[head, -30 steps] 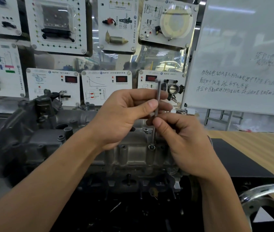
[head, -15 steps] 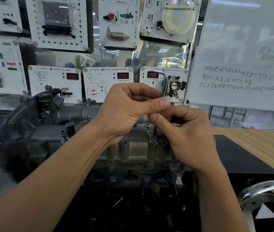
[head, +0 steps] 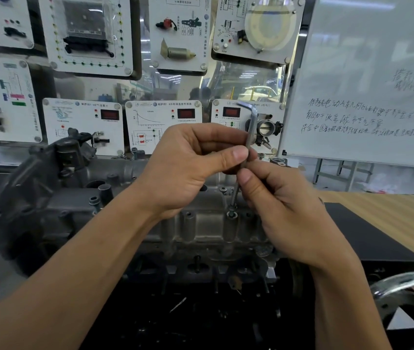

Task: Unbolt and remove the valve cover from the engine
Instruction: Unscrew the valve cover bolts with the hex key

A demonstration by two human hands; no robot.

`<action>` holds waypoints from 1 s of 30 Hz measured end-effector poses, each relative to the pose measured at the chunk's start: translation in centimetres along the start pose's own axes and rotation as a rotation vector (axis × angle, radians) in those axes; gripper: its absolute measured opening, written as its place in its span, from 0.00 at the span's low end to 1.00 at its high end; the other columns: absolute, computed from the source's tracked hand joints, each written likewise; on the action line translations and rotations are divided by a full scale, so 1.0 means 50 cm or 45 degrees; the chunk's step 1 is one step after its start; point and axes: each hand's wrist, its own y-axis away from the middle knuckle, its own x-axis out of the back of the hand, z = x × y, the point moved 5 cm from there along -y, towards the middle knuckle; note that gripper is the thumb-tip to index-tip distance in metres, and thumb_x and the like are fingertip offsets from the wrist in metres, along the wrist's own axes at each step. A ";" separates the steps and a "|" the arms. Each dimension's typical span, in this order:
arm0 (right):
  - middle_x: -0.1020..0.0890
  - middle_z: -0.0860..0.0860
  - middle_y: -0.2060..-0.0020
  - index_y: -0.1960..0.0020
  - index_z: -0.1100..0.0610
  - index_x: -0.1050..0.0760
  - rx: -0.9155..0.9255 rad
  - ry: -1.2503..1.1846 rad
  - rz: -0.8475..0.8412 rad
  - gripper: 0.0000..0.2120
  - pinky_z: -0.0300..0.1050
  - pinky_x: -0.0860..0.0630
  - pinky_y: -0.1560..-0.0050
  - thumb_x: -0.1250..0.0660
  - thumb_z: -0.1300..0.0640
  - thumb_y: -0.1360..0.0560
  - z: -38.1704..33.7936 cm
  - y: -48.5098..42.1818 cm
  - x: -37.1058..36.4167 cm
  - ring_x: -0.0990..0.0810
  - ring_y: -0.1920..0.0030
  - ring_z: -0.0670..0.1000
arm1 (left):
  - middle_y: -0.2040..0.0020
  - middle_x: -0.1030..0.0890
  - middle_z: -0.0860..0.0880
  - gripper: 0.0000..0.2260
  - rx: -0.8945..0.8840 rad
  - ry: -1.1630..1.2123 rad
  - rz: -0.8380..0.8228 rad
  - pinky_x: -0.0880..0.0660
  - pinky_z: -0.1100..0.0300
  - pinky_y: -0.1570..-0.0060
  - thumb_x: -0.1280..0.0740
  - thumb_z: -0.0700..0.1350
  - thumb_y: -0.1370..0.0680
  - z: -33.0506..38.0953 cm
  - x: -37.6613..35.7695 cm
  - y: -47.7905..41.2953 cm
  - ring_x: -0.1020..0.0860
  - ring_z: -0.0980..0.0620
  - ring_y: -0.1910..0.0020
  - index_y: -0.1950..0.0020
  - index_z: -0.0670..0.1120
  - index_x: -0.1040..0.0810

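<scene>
The valve cover is dull cast metal, the hex key smooth steel, the tabletop perhaps wood.

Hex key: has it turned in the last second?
Yes. The hex key has rotated: its tip stays in the valve cover bolt, while its short arm, unseen earlier, now points left.

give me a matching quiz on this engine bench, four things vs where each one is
1 bent grey metal hex key
2 small bolt in the grey valve cover
3 white handwritten whiteboard
4 flat black box

a on the wooden table
b under the key's tip
c pinched by left hand and right hand
d upright, far right

Pairs: 1-c, 2-b, 3-d, 4-a
</scene>
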 end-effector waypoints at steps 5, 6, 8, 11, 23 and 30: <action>0.19 0.52 0.71 0.60 0.50 0.17 0.018 -0.177 0.308 0.03 0.33 0.29 0.70 0.24 0.54 0.29 0.004 -0.001 0.013 0.26 0.72 0.43 | 0.60 0.14 0.45 0.08 0.002 -0.020 0.118 0.19 0.60 0.56 0.25 0.40 0.36 0.000 0.006 -0.001 0.15 0.50 0.58 0.57 0.45 0.15; 0.18 0.53 0.71 0.61 0.52 0.17 0.022 -0.206 0.338 0.03 0.34 0.29 0.70 0.23 0.55 0.30 0.004 -0.001 0.013 0.25 0.72 0.44 | 0.61 0.14 0.45 0.08 -0.004 -0.027 0.123 0.20 0.61 0.57 0.24 0.40 0.36 0.001 0.006 -0.001 0.15 0.50 0.59 0.58 0.46 0.15; 0.18 0.52 0.71 0.62 0.53 0.17 0.030 -0.214 0.352 0.04 0.35 0.28 0.70 0.23 0.56 0.31 0.004 -0.001 0.012 0.24 0.73 0.46 | 0.61 0.14 0.46 0.09 -0.018 -0.025 0.124 0.20 0.61 0.57 0.24 0.40 0.37 0.002 0.006 0.000 0.15 0.51 0.59 0.58 0.47 0.15; 0.20 0.49 0.72 0.61 0.53 0.18 0.029 -0.126 0.287 0.05 0.33 0.30 0.68 0.27 0.58 0.26 0.005 -0.003 0.009 0.27 0.71 0.44 | 0.58 0.15 0.47 0.12 -0.032 -0.038 0.129 0.20 0.59 0.53 0.23 0.40 0.36 0.001 0.009 -0.002 0.17 0.52 0.56 0.54 0.46 0.16; 0.26 0.45 0.74 0.51 0.52 0.17 -0.011 -0.119 0.084 0.09 0.30 0.35 0.70 0.36 0.55 0.20 0.013 0.000 0.006 0.31 0.73 0.40 | 0.60 0.14 0.48 0.08 -0.016 -0.078 -0.033 0.21 0.64 0.55 0.30 0.41 0.28 0.004 -0.011 0.003 0.15 0.53 0.57 0.50 0.42 0.18; 0.19 0.50 0.73 0.65 0.53 0.18 -0.010 -0.237 0.353 0.06 0.34 0.28 0.70 0.23 0.57 0.30 0.005 -0.002 0.007 0.24 0.72 0.43 | 0.68 0.18 0.49 0.11 -0.055 -0.210 0.199 0.23 0.64 0.68 0.23 0.44 0.37 0.004 -0.012 -0.006 0.19 0.55 0.69 0.62 0.40 0.21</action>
